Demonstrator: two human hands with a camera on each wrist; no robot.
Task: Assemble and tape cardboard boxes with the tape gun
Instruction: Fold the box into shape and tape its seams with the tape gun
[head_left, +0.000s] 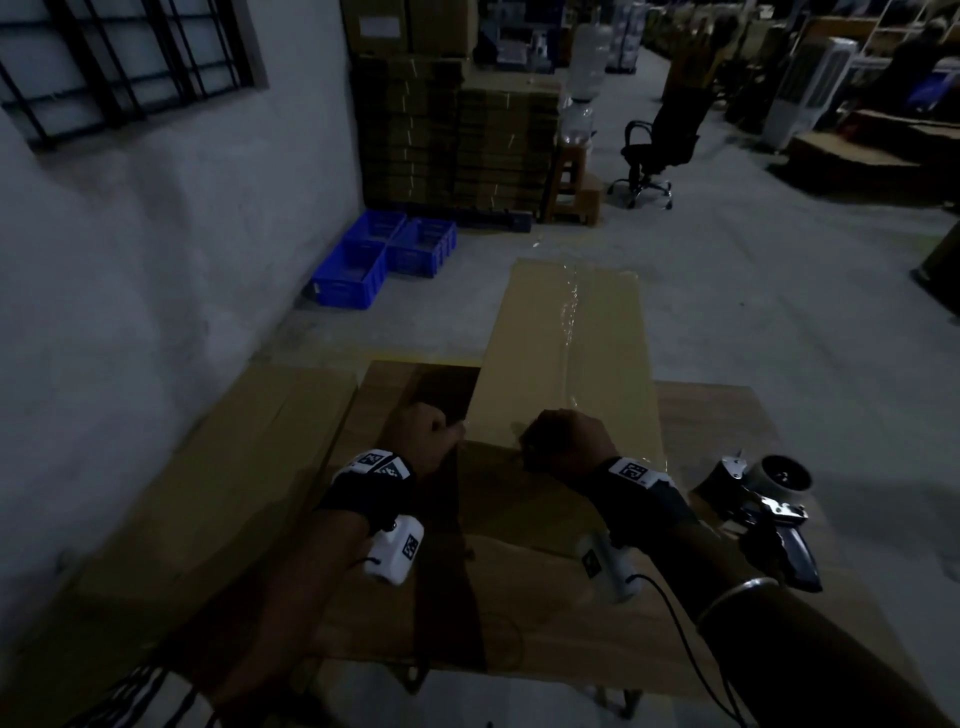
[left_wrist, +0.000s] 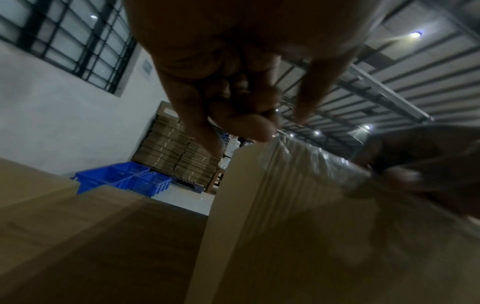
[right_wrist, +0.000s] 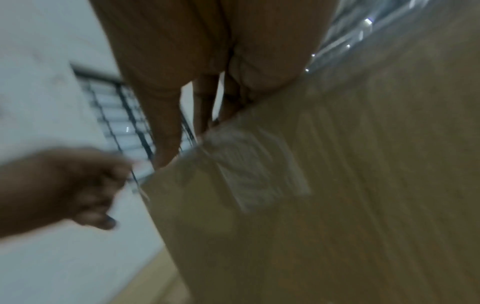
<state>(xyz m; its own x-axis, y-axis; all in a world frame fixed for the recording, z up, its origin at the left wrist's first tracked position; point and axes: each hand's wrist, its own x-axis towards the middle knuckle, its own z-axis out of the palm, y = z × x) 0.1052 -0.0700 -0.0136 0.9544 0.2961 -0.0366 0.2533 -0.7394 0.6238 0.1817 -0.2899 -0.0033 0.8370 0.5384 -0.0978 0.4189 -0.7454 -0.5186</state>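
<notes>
1. Dimly lit warehouse; wooden table (head_left: 717, 415), concrete floor, 3 blue crates (head_left: 382, 254).
2. Cardboard box (head_left: 566, 353) taped, overhanging table's far edge.
3. Left hand (head_left: 423, 434), right hand (head_left: 566, 441) apart, curled at box's near edge; grip unclear.
4. Tape gun (head_left: 769, 512) lying right.

The taped box (head_left: 566, 358) is blocking the table's (head_left: 711, 415) middle; the tape gun (head_left: 769, 509) is crowding the right; flat cardboard (head_left: 218, 467) is covering the left.
</notes>
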